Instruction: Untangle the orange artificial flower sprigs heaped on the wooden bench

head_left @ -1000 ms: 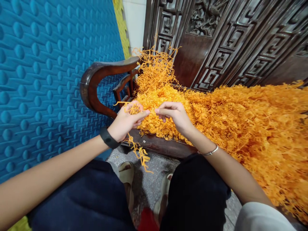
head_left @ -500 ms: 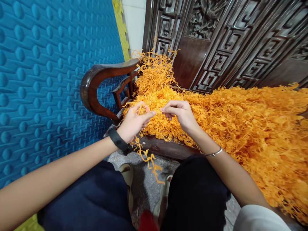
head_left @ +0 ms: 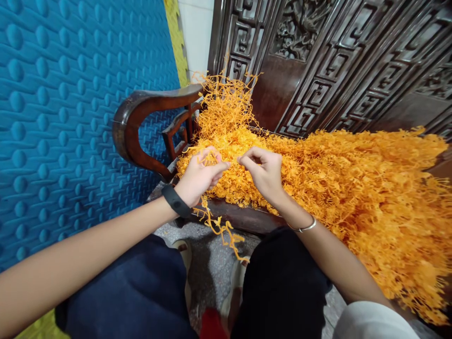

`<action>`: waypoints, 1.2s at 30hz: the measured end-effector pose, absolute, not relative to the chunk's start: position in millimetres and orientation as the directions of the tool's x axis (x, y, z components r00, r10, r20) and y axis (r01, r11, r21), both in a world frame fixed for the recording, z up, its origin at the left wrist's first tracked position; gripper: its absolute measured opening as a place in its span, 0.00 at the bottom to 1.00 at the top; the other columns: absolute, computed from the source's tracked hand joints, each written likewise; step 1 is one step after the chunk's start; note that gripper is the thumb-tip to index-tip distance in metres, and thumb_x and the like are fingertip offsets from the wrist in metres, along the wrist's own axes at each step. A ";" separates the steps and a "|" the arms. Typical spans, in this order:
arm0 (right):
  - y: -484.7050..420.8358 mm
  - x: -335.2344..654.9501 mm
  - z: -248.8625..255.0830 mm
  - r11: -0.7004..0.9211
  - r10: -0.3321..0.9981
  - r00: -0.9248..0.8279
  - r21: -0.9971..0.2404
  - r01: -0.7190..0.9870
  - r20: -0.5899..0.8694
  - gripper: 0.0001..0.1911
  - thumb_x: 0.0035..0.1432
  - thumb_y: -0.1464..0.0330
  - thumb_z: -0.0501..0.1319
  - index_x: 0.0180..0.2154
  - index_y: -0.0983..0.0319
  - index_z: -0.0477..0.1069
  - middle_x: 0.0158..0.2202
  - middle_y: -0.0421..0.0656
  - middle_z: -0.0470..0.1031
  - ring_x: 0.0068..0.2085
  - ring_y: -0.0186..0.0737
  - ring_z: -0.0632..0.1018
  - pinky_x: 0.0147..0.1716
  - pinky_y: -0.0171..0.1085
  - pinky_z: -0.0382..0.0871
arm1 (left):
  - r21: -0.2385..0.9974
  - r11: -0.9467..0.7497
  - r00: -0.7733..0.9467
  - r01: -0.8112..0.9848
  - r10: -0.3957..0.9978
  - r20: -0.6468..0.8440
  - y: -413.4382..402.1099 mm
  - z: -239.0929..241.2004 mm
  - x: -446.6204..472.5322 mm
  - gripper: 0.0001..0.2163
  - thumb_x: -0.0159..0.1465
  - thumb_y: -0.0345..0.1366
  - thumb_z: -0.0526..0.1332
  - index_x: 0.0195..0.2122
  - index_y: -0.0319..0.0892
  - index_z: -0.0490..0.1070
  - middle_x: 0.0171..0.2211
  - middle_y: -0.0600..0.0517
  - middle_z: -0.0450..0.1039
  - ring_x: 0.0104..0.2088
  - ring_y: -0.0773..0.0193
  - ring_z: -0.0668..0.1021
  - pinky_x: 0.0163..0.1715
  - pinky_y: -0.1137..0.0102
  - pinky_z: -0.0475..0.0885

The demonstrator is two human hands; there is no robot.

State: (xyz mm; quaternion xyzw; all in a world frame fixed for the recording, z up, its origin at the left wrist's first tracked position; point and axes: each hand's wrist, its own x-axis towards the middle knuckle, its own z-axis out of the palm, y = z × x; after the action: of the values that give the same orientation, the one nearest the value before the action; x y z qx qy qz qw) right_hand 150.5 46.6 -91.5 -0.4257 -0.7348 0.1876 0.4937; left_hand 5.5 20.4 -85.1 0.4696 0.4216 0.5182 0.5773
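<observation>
Clearly, left hand (head_left: 202, 178) holds orange strand (head_left: 221, 230)

I receive a moderately lit feed: glare streaks the bench back (head_left: 319, 49) at 1 o'clock, shadow darkens the floor (head_left: 211, 270) at 6, orange strands (head_left: 356, 202) blur toward 4.

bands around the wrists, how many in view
2: a smooth black band around the wrist of the left hand, and a thin silvery bangle around that of the right hand.

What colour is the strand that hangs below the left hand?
The strand below the left hand is yellow-orange, best seen in the head view.
</observation>
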 end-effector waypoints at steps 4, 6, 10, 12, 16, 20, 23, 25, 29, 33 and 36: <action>56.9 150.0 -92.4 0.618 0.753 -0.206 -0.565 0.547 0.625 0.12 0.52 0.70 0.56 0.19 0.61 0.62 0.18 0.37 0.62 0.22 0.29 0.62 0.25 0.33 0.56 | 0.981 0.030 0.071 -0.193 0.997 -0.016 22.2 -85.2 4.4 0.12 0.53 0.27 0.61 0.26 0.43 0.55 0.11 0.64 0.52 0.12 0.78 0.54 0.12 0.79 0.46; 74.0 165.0 -93.7 0.575 0.740 -0.121 -0.530 0.623 0.661 0.11 0.51 0.70 0.55 0.19 0.61 0.60 0.19 0.37 0.62 0.23 0.31 0.62 0.26 0.34 0.56 | 0.981 0.034 0.034 -0.192 0.999 -0.028 19.0 -83.1 0.1 0.12 0.51 0.25 0.60 0.25 0.43 0.55 0.11 0.64 0.50 0.12 0.78 0.53 0.12 0.79 0.45; 117.5 216.6 -104.5 0.355 0.721 0.218 -0.621 0.699 0.658 0.10 0.50 0.68 0.56 0.19 0.61 0.60 0.18 0.37 0.59 0.23 0.32 0.61 0.25 0.34 0.53 | 0.983 -0.030 -0.036 -0.179 0.999 0.024 8.2 -79.8 -13.8 0.12 0.51 0.28 0.62 0.24 0.43 0.55 0.12 0.64 0.48 0.12 0.77 0.54 0.13 0.79 0.46; 133.0 232.5 -114.5 0.335 0.806 0.142 -0.640 0.691 0.575 0.09 0.50 0.66 0.57 0.22 0.61 0.63 0.19 0.37 0.61 0.23 0.32 0.62 0.26 0.34 0.54 | 0.992 0.007 -0.002 -0.125 1.000 -0.007 5.9 -82.5 -18.6 0.12 0.51 0.34 0.64 0.26 0.43 0.57 0.13 0.63 0.51 0.13 0.76 0.55 0.13 0.78 0.47; 151.7 225.3 -135.4 0.302 0.876 0.044 -0.617 0.727 0.480 0.08 0.50 0.67 0.58 0.22 0.62 0.64 0.20 0.38 0.64 0.24 0.33 0.64 0.28 0.34 0.57 | 0.977 0.206 0.135 0.051 0.968 -0.211 9.1 -93.2 -21.5 0.12 0.51 0.41 0.64 0.26 0.42 0.61 0.19 0.58 0.59 0.18 0.73 0.61 0.14 0.77 0.52; 163.8 206.4 -147.6 0.284 0.887 -0.037 -0.480 0.830 0.460 0.08 0.52 0.67 0.57 0.26 0.65 0.68 0.26 0.44 0.69 0.28 0.37 0.67 0.31 0.36 0.58 | 0.965 0.261 0.226 0.010 0.940 -0.256 12.3 -95.5 -25.1 0.10 0.46 0.30 0.62 0.30 0.40 0.65 0.24 0.56 0.63 0.25 0.70 0.67 0.18 0.77 0.61; 164.4 201.6 -150.0 0.310 0.874 -0.121 -0.348 0.885 0.470 0.15 0.59 0.64 0.51 0.28 0.65 0.70 0.30 0.48 0.70 0.31 0.39 0.68 0.32 0.37 0.58 | 0.960 0.266 0.250 -0.086 0.939 -0.238 12.7 -93.2 -27.4 0.15 0.40 0.23 0.60 0.32 0.39 0.66 0.29 0.54 0.67 0.29 0.70 0.70 0.23 0.76 0.66; 160.9 201.3 -149.1 0.337 0.862 -0.159 -0.310 0.889 0.481 0.17 0.61 0.65 0.48 0.29 0.65 0.72 0.30 0.48 0.70 0.31 0.40 0.69 0.33 0.37 0.58 | 0.958 0.267 0.257 -0.102 0.938 -0.234 13.1 -92.9 -27.7 0.18 0.39 0.21 0.60 0.33 0.38 0.66 0.30 0.54 0.68 0.30 0.69 0.71 0.26 0.75 0.68; 155.2 203.2 -146.9 0.342 0.848 -0.128 -0.347 0.873 0.515 0.12 0.57 0.67 0.54 0.29 0.64 0.73 0.30 0.46 0.71 0.31 0.40 0.69 0.34 0.37 0.59 | 0.961 0.257 0.326 -0.102 0.921 -0.211 15.2 -95.9 -27.0 0.18 0.44 0.21 0.62 0.36 0.38 0.65 0.34 0.49 0.72 0.34 0.65 0.75 0.32 0.71 0.71; 157.4 206.4 -148.8 0.365 0.821 -0.065 -0.435 0.824 0.567 0.06 0.52 0.69 0.58 0.31 0.64 0.72 0.30 0.44 0.71 0.30 0.36 0.68 0.33 0.36 0.60 | 0.955 0.277 0.396 -0.105 0.893 -0.215 15.9 -98.1 -27.0 0.18 0.51 0.25 0.63 0.42 0.39 0.62 0.41 0.45 0.74 0.37 0.62 0.78 0.37 0.67 0.73; 151.4 202.9 -145.2 0.439 0.804 -0.053 -0.532 0.724 0.592 0.07 0.50 0.69 0.61 0.33 0.65 0.69 0.29 0.42 0.71 0.26 0.32 0.67 0.31 0.35 0.61 | 0.961 0.269 0.431 -0.070 0.877 -0.214 14.9 -96.4 -26.7 0.14 0.55 0.28 0.63 0.39 0.39 0.60 0.37 0.46 0.75 0.32 0.63 0.79 0.32 0.68 0.74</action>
State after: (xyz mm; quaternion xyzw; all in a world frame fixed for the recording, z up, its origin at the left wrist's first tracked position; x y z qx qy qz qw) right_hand 202.9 151.4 -145.2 -0.5277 -0.7241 0.0453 0.4418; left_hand -26.7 14.9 -96.4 0.4962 0.4064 0.3456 0.6850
